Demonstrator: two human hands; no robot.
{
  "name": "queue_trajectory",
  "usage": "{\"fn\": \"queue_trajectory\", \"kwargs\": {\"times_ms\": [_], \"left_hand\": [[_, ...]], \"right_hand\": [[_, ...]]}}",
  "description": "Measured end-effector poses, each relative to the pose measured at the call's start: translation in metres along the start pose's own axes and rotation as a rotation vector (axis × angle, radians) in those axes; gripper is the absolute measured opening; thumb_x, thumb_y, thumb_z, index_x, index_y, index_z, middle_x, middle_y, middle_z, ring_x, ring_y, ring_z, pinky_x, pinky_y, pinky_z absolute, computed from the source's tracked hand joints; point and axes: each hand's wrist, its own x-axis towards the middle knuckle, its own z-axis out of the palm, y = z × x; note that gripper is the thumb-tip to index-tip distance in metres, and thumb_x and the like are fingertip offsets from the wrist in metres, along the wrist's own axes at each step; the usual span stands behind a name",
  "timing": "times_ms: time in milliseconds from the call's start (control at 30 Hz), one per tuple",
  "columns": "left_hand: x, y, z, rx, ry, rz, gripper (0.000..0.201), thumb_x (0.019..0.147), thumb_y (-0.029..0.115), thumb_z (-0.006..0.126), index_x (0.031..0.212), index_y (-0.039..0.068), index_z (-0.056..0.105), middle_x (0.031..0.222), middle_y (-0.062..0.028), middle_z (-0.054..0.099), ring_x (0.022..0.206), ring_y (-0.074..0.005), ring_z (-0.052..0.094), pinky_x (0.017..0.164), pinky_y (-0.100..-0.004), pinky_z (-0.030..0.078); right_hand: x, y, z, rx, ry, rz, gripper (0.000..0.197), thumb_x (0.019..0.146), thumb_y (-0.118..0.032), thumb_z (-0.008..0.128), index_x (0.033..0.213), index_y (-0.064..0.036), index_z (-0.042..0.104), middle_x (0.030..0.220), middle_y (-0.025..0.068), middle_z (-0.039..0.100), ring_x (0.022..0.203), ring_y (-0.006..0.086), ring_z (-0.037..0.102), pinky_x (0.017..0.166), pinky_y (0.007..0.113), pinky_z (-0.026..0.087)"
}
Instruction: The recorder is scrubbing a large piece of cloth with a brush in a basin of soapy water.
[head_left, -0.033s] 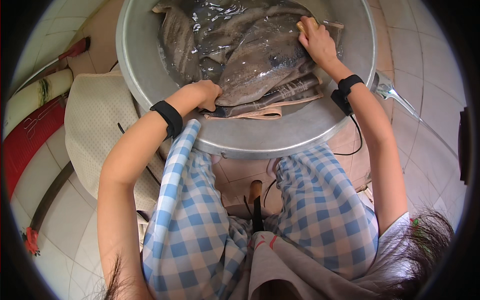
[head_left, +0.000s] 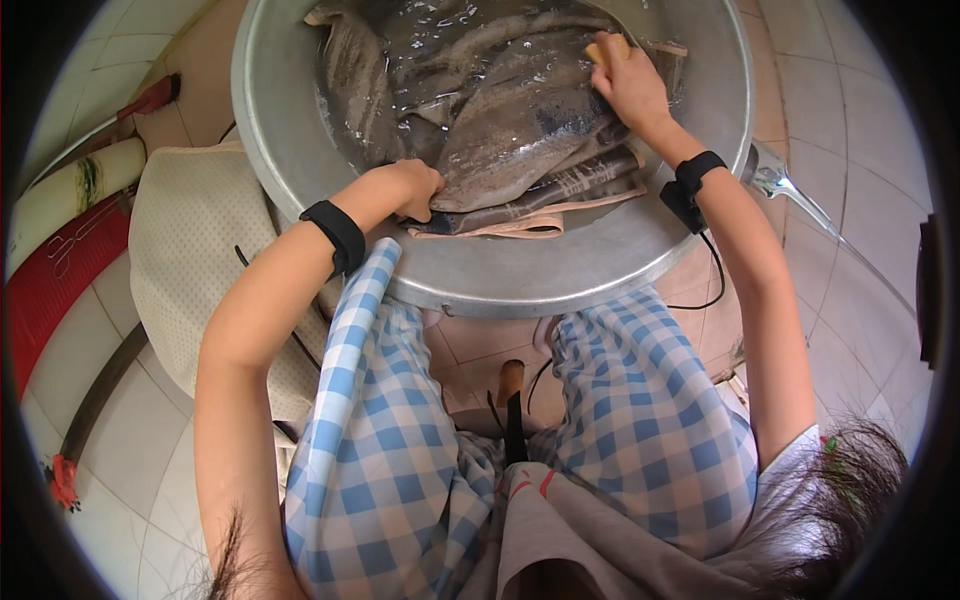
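Observation:
A wide metal basin (head_left: pixel 520 278) stands in front of me with water in it. Soaked grey-brown fabric with beige edging, like a mat (head_left: pixel 520 125), lies in bunched folds inside. My left hand (head_left: pixel 410 188) is closed on the mat's near left corner, fingertips partly hidden. On the far right of the mat, my right hand (head_left: pixel 633 90) grips a small yellowish block (head_left: pixel 606 48) and presses it against the wet cloth. Fingers cover most of that block, so whether it is soap or a brush cannot be told.
Left of the basin hangs a cream dotted cloth (head_left: pixel 195 250). Beyond it lie a red panel (head_left: pixel 65 275) and a dark curved tube (head_left: pixel 100 390) on the tiles. A shiny metal handle (head_left: pixel 790 185) sticks out right of the basin. My checked trouser legs (head_left: pixel 390 430) flank its near rim.
My right hand and the yellowish block have shifted slightly left over the mat. My left hand holds its place at the near corner.

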Motion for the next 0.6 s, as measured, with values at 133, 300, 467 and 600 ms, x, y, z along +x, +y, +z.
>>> {"fn": "queue_trajectory", "kwargs": {"times_ms": [133,300,467,600], "left_hand": [[-0.004,-0.001,-0.002,0.026,0.019,0.051,0.029,0.065,0.022,0.067,0.090,0.007,0.064,0.087,-0.0169,0.067,0.089,-0.0349,0.063,0.077,-0.0421,0.050],[-0.004,0.003,-0.009,-0.014,-0.070,0.001,0.031,0.065,0.023,0.067,0.091,0.006,0.064,0.088,-0.0166,0.067,0.089,-0.0339,0.064,0.078,-0.0414,0.050],[-0.001,0.000,-0.003,0.013,-0.027,-0.013,0.032,0.065,0.025,0.067,0.092,0.007,0.065,0.087,-0.0163,0.067,0.088,-0.0338,0.064,0.079,-0.0416,0.051],[0.000,0.001,-0.003,-0.015,-0.007,0.013,0.031,0.064,0.024,0.067,0.091,0.008,0.066,0.087,-0.0164,0.067,0.088,-0.0345,0.064,0.078,-0.0423,0.050]], "right_hand": [[-0.008,-0.062,-0.018,0.296,-0.116,-0.276,0.046,0.080,-0.024,0.061,0.123,-0.0179,0.046,0.092,0.0203,0.055,0.082,0.0383,0.058,0.071,0.044,0.050],[-0.028,-0.131,-0.019,0.386,-0.186,-0.422,0.050,0.076,-0.025,0.064,0.124,-0.0190,0.048,0.086,0.0159,0.054,0.075,0.0318,0.058,0.059,0.040,0.051],[-0.053,-0.159,-0.030,0.355,-0.310,-0.523,0.050,0.076,-0.027,0.064,0.124,-0.0219,0.049,0.088,0.0152,0.054,0.077,0.0310,0.060,0.060,0.040,0.051],[-0.054,-0.127,-0.018,0.263,-0.321,-0.402,0.053,0.074,-0.030,0.068,0.124,-0.0261,0.049,0.093,0.0152,0.054,0.082,0.0300,0.060,0.063,0.039,0.052]]}}
